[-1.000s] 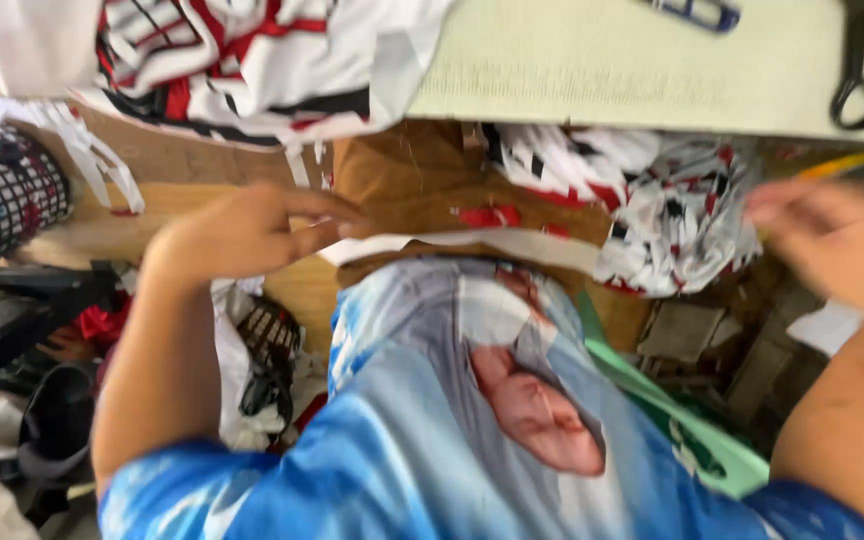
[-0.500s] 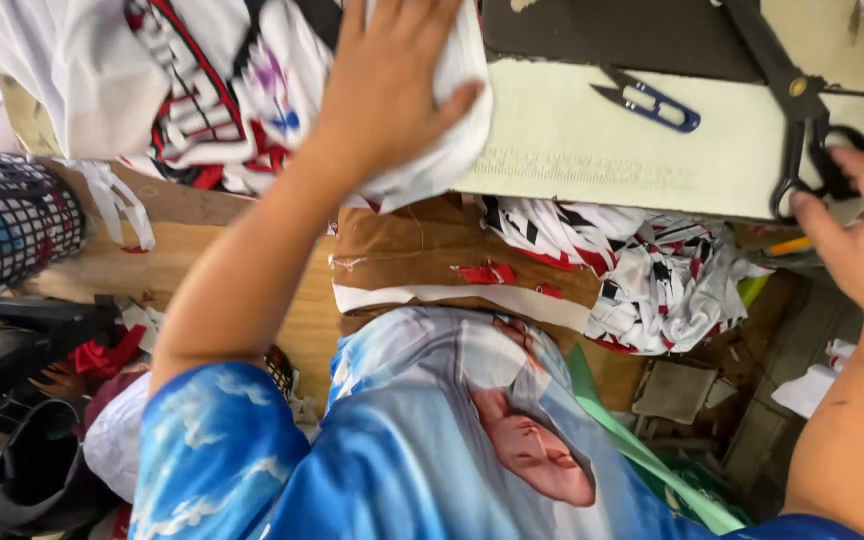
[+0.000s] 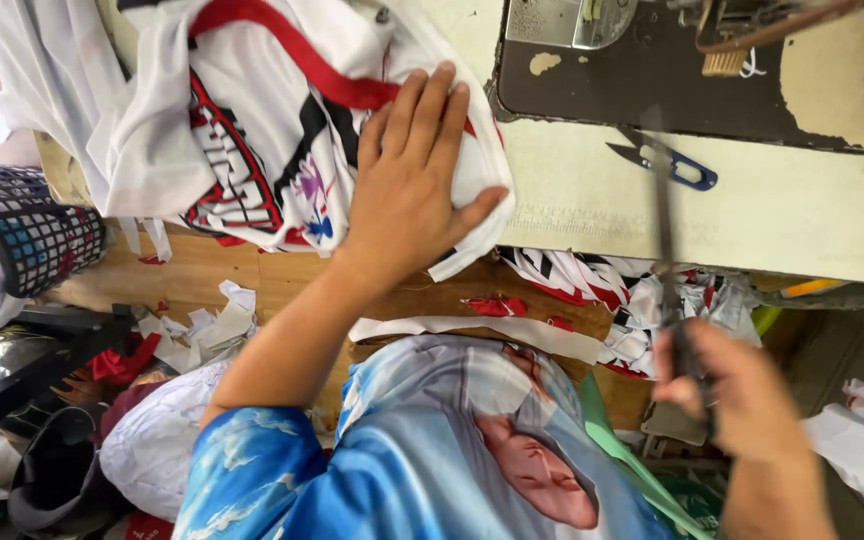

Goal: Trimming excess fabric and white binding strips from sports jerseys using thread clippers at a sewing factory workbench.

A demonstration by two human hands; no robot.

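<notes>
The left hand (image 3: pixel 414 180) lay flat, fingers spread wide, pressing the white printed cloth (image 3: pixel 252 130) against the desk (image 3: pixel 802 220). The right hand (image 3: pixel 742 390) was closed around the handles of the scissors (image 3: pixel 667 240), blades pointing away from it. Half a second before, that hand was only reaching them. Blue snips (image 3: pixel 667 165) lay just beyond the blades.

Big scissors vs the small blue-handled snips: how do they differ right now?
The big scissors are in the right hand, off the table and blurred; the blue-handled snips lie untouched on the cream tabletop. The scissors look long and dark; the snips are much shorter, with a blue loop handle. The scissors stand nearly upright in the picture; the snips lie slanted. Both are cutting tools near the sewing machine base. The left hand presses white printed fabric.
</notes>
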